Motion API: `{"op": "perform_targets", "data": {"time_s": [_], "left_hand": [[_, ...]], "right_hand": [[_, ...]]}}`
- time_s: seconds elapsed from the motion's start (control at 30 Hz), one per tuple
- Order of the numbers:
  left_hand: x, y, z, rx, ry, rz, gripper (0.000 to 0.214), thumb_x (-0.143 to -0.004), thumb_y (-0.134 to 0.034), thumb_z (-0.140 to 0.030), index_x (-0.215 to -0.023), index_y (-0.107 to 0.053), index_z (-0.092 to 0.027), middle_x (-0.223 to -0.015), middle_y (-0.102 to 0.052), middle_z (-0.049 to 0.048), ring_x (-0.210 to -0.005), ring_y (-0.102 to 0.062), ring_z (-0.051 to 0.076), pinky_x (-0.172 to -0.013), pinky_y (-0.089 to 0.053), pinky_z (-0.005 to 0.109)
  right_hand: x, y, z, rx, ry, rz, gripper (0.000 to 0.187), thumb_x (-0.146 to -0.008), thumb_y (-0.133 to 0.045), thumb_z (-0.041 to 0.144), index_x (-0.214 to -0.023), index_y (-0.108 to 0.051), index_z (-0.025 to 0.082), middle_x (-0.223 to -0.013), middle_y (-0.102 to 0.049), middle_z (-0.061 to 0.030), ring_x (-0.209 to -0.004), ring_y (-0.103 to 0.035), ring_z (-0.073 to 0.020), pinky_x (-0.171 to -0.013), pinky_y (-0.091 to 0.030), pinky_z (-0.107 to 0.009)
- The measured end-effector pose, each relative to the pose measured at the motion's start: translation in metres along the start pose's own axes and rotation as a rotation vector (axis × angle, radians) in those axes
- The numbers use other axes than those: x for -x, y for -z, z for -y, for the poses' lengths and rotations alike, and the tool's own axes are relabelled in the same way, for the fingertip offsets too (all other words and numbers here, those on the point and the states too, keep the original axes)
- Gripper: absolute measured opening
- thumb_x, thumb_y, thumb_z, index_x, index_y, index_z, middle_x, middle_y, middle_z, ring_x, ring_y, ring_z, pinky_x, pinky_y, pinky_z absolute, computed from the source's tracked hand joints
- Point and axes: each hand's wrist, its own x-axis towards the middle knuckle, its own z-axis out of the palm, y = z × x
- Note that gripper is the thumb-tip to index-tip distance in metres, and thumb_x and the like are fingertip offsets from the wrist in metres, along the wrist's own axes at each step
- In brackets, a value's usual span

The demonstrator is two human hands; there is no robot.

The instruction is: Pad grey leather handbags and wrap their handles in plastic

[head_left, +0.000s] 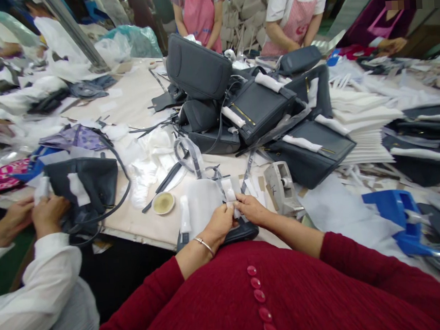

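My left hand [218,224], with a bracelet at the wrist, and my right hand [251,210] meet in front of me. Both are closed on a strip of white wrapping [230,188], pinching it between thumbs and fingers. Beneath them lies a dark grey handbag [241,233], partly hidden by my hands and sweater. A white sheet [201,200] covers part of this bag. To the left, another piece of white wrapping [184,214] stands out over the sheet. Whatever the wrapping encloses in my fingers is hidden.
Dark handbags [261,107] are heaped ahead. A round dish [164,203] sits left; a grey tape dispenser [281,186] and a blue one [397,215] stand right. At left, a co-worker's hands [49,211] handle another bag [85,178]. More people work across the table.
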Motion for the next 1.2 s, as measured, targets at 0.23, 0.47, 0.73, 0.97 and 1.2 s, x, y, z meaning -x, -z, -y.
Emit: {"op": "perform_targets", "data": {"time_s": [0.23,0.47,0.73,0.97,1.2], "left_hand": [[-0.003,0.0,0.001,-0.073,-0.045,-0.002,0.036,-0.084,-0.056,-0.049,-0.086,-0.062,-0.014,-0.074,-0.061,0.0028,-0.061,-0.056,0.011,-0.055,-0.049,0.023],[-0.01,0.003,0.002,-0.068,-0.046,0.009,0.042,-0.078,-0.062,-0.053,-0.085,-0.061,-0.012,-0.074,-0.062,0.0047,-0.061,-0.057,0.011,-0.054,-0.049,0.022],[-0.02,0.005,0.009,-0.075,-0.049,0.016,0.045,-0.073,-0.066,-0.055,-0.082,-0.06,-0.011,-0.074,-0.063,0.0058,-0.059,-0.058,0.012,-0.053,-0.049,0.023],[-0.019,0.005,0.01,-0.061,-0.056,0.02,0.048,-0.07,-0.07,-0.056,-0.085,-0.061,-0.011,-0.074,-0.064,0.0064,-0.058,-0.057,0.011,-0.051,-0.049,0.022],[-0.017,0.005,0.011,-0.08,-0.081,0.035,0.046,-0.074,-0.067,-0.056,-0.082,-0.06,-0.011,-0.071,-0.063,0.006,-0.056,-0.057,0.011,-0.051,-0.049,0.022]], "right_hand": [[0.022,0.039,0.015,0.301,0.114,-0.365,0.047,-0.076,-0.06,0.026,-0.122,-0.064,0.02,-0.112,-0.065,-0.0081,-0.072,-0.057,-0.0154,-0.074,-0.049,-0.032],[0.105,0.15,-0.014,0.615,-0.264,-0.794,0.028,-0.078,-0.054,0.03,-0.091,-0.075,0.015,-0.094,-0.072,-0.0099,-0.087,-0.063,-0.0233,-0.084,-0.046,-0.035],[0.112,0.143,-0.048,0.306,-0.455,-0.791,0.027,-0.078,-0.056,0.033,-0.078,-0.073,0.013,-0.075,-0.07,-0.0058,-0.072,-0.06,-0.017,-0.066,-0.042,-0.024],[0.096,0.147,-0.033,0.271,-0.449,-0.808,0.012,-0.066,-0.061,0.022,-0.06,-0.065,0.012,-0.056,-0.06,-0.0007,-0.058,-0.052,-0.013,-0.055,-0.037,-0.022],[0.135,0.117,-0.039,0.167,-0.477,-0.805,0.019,-0.073,-0.057,0.03,-0.066,-0.065,0.014,-0.055,-0.059,-0.0003,-0.044,-0.044,-0.0089,-0.044,-0.031,-0.022]]}}
